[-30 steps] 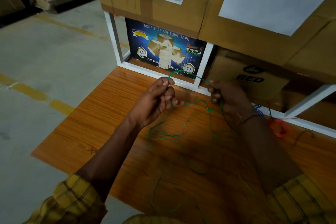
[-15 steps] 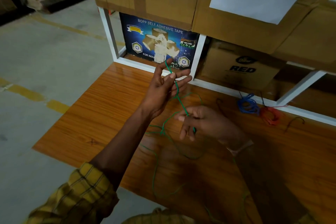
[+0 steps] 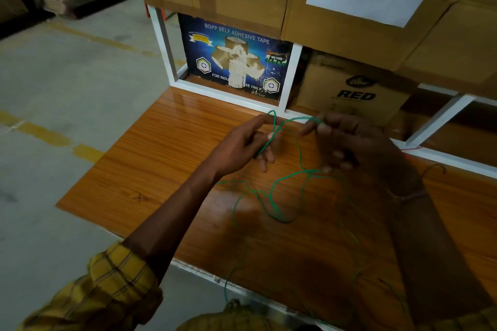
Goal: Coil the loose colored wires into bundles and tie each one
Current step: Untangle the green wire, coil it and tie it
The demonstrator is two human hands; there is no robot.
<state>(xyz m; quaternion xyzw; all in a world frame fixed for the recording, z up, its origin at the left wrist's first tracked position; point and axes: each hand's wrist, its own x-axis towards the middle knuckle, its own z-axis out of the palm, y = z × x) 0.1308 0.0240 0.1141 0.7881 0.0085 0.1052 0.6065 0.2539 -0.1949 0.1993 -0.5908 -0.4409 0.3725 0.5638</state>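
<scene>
Glossy wood-grain table (image 3: 166, 158); cardboard boxes (image 3: 336, 19)

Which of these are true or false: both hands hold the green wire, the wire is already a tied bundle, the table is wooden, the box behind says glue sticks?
1. Both the left hand and right hand hold the green wire. True.
2. The wire is a tied bundle. False: it trails loose over the table.
3. The table is wood-grained. True.
4. The blue box says glue sticks. False: it reads self adhesive tape.
</scene>
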